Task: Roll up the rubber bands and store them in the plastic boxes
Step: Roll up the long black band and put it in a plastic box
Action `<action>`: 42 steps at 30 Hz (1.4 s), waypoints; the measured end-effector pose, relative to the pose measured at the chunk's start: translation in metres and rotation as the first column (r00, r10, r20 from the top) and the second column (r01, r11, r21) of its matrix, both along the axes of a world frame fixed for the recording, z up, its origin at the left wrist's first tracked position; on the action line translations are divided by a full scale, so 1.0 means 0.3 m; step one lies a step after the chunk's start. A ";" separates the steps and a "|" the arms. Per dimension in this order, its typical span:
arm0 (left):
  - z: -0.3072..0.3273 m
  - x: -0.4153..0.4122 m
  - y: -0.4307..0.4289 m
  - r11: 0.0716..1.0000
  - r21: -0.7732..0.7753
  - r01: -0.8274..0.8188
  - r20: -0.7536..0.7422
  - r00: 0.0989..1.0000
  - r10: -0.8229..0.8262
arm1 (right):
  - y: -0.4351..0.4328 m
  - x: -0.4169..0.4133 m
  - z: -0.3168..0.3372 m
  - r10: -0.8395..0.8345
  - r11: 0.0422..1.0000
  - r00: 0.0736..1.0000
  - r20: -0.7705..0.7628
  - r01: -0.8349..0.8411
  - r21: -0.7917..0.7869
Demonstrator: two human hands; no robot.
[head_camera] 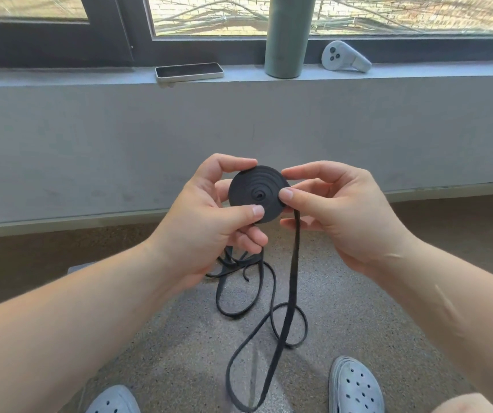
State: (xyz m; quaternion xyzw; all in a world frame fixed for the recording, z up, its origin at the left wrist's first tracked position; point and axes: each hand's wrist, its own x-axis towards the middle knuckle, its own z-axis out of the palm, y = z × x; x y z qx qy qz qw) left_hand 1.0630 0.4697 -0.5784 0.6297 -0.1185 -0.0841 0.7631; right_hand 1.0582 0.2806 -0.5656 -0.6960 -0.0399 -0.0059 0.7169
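Observation:
A flat black rubber band is wound into a tight spiral coil (255, 190) held in front of me at chest height. My left hand (209, 225) pinches the coil's left and lower edge between thumb and fingers. My right hand (337, 216) grips its right edge, thumb on the face. The unrolled tail (291, 281) hangs from the coil's lower right down to the floor, where it lies in loose loops (269, 320). No plastic box is in view.
A speckled floor (358, 308) lies below, with my two grey clogs (355, 386) at the bottom edge. On the window ledge (90, 77) ahead sit a phone (189, 71), a tall green bottle (287, 34) and a grey VR controller (345, 58).

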 end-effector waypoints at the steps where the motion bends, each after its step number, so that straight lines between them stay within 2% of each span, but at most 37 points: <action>1: 0.001 -0.001 -0.001 1.000 -0.003 -0.012 -0.001 1.000 0.012 | 0.002 0.000 -0.001 -0.006 1.000 1.000 -0.005 0.006 0.001; 9: -0.001 -0.016 -0.014 0.994 -0.077 -0.073 -0.051 0.996 0.069 | 0.050 -0.022 -0.013 -0.097 0.988 0.995 0.009 0.095 0.120; 15: 0.004 -0.024 -0.029 0.983 -0.149 -0.103 -0.089 0.992 0.090 | 0.071 -0.045 -0.024 -0.067 0.972 0.997 -0.029 0.071 0.223; 22: 0.008 -0.013 -0.006 0.996 -0.089 -0.001 -0.150 0.989 -0.012 | 0.028 -0.018 -0.003 -0.097 0.987 0.995 -0.012 0.098 0.124; 27: 0.011 0.002 0.014 0.999 -0.031 0.031 -0.109 0.993 -0.035 | -0.016 -0.002 0.022 0.004 1.000 1.000 -0.009 -0.004 0.007; 31: 0.002 -0.006 0.004 0.995 0.021 0.095 -0.079 0.993 -0.093 | -0.018 -0.004 0.029 0.054 0.999 0.999 -0.005 -0.054 -0.009; 34: -0.001 -0.007 0.001 0.997 0.019 0.070 -0.080 0.994 -0.069 | -0.016 -0.007 0.028 0.058 0.998 0.998 -0.006 -0.058 -0.020; 37: -0.006 -0.008 -0.007 1.000 0.007 0.004 -0.082 0.997 -0.003 | -0.003 -0.010 0.019 -0.025 1.000 1.000 0.014 0.025 -0.018; 42: -0.004 -0.021 -0.036 0.985 -0.092 -0.142 -0.091 0.987 0.134 | 0.021 -0.014 0.000 -0.066 0.998 0.996 0.060 0.066 0.005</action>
